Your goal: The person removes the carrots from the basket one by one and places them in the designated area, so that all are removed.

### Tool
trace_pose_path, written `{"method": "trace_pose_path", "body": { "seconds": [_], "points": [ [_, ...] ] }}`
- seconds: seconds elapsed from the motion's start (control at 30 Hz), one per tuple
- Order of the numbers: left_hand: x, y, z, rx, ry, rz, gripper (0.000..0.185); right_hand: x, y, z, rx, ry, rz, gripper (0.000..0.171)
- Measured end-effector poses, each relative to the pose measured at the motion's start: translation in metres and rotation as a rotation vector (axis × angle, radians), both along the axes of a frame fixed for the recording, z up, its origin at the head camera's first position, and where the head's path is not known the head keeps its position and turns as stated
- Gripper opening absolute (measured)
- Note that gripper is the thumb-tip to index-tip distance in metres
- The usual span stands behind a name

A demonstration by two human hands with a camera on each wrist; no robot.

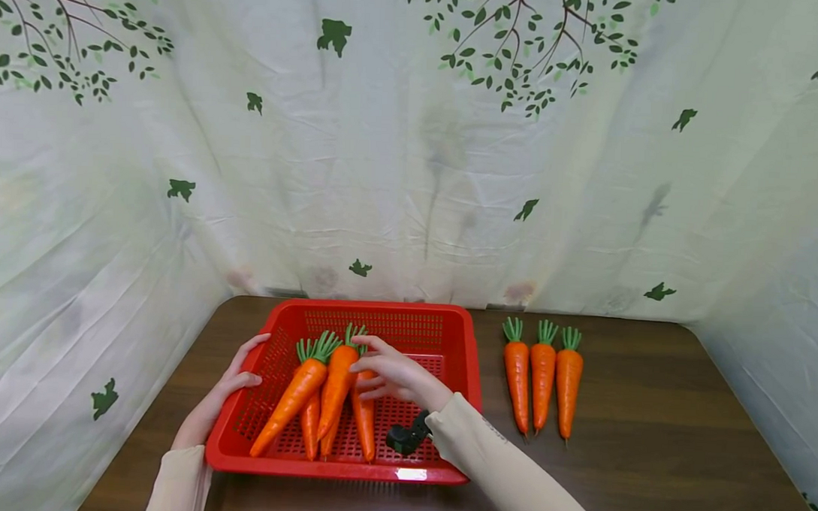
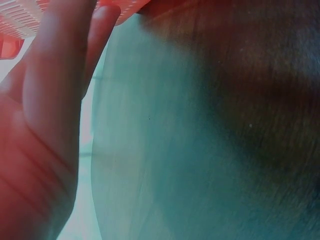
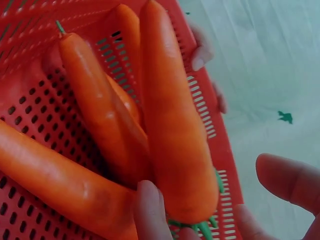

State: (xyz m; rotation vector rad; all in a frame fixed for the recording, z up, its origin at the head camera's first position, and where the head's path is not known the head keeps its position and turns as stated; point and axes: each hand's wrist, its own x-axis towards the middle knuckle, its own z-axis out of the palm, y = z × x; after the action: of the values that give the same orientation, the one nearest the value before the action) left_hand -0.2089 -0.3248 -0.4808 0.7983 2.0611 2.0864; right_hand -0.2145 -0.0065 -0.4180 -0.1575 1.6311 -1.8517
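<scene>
A red plastic basket (image 1: 472, 378) stands on the table with several orange carrots (image 1: 290, 405) inside, their green tops toward the far side. My left hand (image 1: 232, 377) holds the basket's left rim, its thumb and fingertips hooked over the edge. Over the carrot tops my right hand (image 1: 394, 371) hovers with fingers spread. From the right wrist, one fingertip (image 3: 150, 212) lies beside the thick end of the topmost carrot (image 3: 177, 125), while another digit (image 3: 290, 180) stands apart from it. Whether the fingertip touches that carrot I cannot tell.
Three more carrots (image 1: 543, 380) lie side by side on the brown table (image 1: 660, 415), right of the basket. A pale curtain with leaf patterns (image 1: 385, 172) hangs behind and at both sides. The dark wrist camera (image 1: 409, 434) hangs below my right wrist, over the basket.
</scene>
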Motion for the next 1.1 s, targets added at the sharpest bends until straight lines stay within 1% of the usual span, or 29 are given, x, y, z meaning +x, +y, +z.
{"method": "trace_pose_path", "body": {
  "seconds": [0.17, 0.43, 0.53, 0.7, 0.83, 1.1],
  "points": [
    [0.0, 0.0, 0.0, 0.003, 0.009, -0.001, 0.072, -0.001, -0.005, -0.004, 0.016, -0.011, 0.011, 0.056],
    [-0.002, 0.001, 0.0, 0.023, 0.041, -0.012, 0.073, -0.002, -0.013, -0.007, -0.001, -0.012, 0.039, 0.061],
    [-0.001, 0.001, 0.0, 0.022, 0.033, -0.013, 0.073, -0.003, -0.015, -0.009, -0.007, -0.016, 0.044, 0.063],
    [0.002, 0.0, 0.001, 0.014, -0.008, -0.011, 0.071, -0.005, -0.017, -0.011, -0.018, -0.021, 0.063, 0.065],
    [0.003, 0.0, 0.001, 0.004, -0.023, -0.006, 0.07, -0.005, -0.018, -0.012, -0.013, -0.007, 0.064, 0.066],
    [0.0, 0.001, -0.001, 0.011, 0.024, 0.006, 0.071, -0.003, -0.02, -0.015, -0.024, 0.018, 0.026, 0.063]
  ]
}}
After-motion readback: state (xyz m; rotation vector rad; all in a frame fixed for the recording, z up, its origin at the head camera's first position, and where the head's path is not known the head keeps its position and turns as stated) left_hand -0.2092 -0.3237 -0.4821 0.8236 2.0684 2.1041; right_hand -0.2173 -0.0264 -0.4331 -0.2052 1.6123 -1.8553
